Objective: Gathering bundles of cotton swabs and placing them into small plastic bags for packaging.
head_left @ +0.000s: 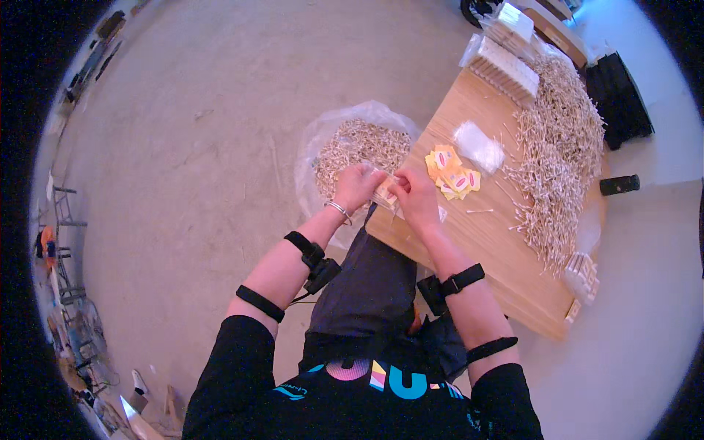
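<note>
Near the table's left corner, my left hand point(357, 185) and my right hand point(416, 198) pinch a small clear plastic bag point(385, 192) between them. Something pale and yellowish shows inside it, too small to make out fully. Just right of my right hand lies a loose pile of yellow and white cards point(453, 173). Beyond the cards rests a stack of clear plastic bags point(479, 147). A large heap of cotton swabs point(559, 154) covers the table's right side. One stray cotton swab point(479, 211) lies nearer to me.
Beside the wooden table point(469, 238), a big translucent sack point(312, 150) full of cotton swabs sits below my hands. Packed bundles point(502, 71) are stacked at the table's far end. Another bagged bundle point(581, 277) lies at the right edge. A black crate point(618, 100) stands beyond the heap.
</note>
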Motion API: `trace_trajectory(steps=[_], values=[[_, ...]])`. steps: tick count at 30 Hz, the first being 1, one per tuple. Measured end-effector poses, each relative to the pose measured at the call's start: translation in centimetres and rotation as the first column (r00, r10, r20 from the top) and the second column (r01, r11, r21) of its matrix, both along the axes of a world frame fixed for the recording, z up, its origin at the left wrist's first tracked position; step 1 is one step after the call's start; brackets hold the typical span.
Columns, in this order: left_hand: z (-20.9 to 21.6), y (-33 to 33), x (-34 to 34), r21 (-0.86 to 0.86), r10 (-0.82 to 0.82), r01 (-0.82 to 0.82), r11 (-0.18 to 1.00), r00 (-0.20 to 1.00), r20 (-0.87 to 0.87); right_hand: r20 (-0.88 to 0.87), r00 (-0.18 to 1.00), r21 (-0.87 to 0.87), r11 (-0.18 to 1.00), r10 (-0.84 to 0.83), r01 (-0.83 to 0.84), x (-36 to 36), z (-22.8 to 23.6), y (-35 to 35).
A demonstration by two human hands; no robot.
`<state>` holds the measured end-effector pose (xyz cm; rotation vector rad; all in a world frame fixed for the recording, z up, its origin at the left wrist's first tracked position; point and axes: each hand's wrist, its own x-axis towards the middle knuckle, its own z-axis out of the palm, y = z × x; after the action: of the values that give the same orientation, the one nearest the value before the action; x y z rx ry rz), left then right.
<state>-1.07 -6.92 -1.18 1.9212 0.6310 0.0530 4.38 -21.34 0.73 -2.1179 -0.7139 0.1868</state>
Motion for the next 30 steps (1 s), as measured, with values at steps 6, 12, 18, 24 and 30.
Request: trace_trajectory(steps=[6,12,18,24,30], values=[[-0.8,0.3,0.1,0.016,-0.014,0.014,1.0,0.999,0.03,0.1,0.993,-0.037,0.997,0.064,-0.06,0.2,-0.4,0.5],[-0.6,-0.2,0.2,0.025,-0.02,0.021,0.999,1.0,-0.016,0.252,0.966,-0.103,0.992,-0.049,0.077,0.8,0.4,-2.7],[-0.3,-0.6,0.5,-0.084,0.01,-0.011,0.996,1.0,-0.015,0.565,0.798,-0.406,0.772,-0.21,0.49,5.6,-0.5,-14.3],[-0.8,0.2,0.0,0.502,0.01,-0.096,0.86,0.985,0.171,0.458,0.852,-0.522,0.699,-0.254,0.489,5.3,-1.5,-18.6],[2.5,-7.1,-0.1,0.665,-0.49,0.168,0.728,0.805,0.333,0.55,0.807,-0.37,0.804,-0.214,0.465,1.2,-1.3,-18.0]])
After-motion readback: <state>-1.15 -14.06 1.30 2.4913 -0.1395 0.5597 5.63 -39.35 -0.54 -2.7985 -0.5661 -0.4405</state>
